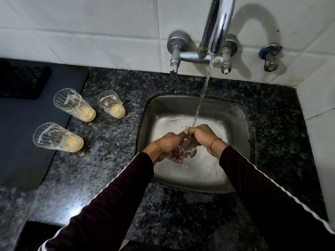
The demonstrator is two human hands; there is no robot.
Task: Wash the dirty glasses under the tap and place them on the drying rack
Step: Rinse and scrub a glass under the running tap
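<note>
Over the steel sink (233, 113), both my hands hold one clear glass (183, 148) under the running tap (217, 33). My left hand (168, 147) grips its lower part from the left. My right hand (203, 135) curls round its upper end, where the water stream (201, 98) lands. The glass is mostly hidden by my fingers. Three dirty glasses with yellowish residue stand on the counter to the left: a short one (111, 104), a tall one (74, 105) and another tall one (58, 137).
A dark mat (27, 142) lies on the left of the speckled granite counter (112, 160), with a black textured pad (21, 78) at its back. A separate valve (270, 57) sits on the tiled wall at the right. Water pools round the drain (191, 153).
</note>
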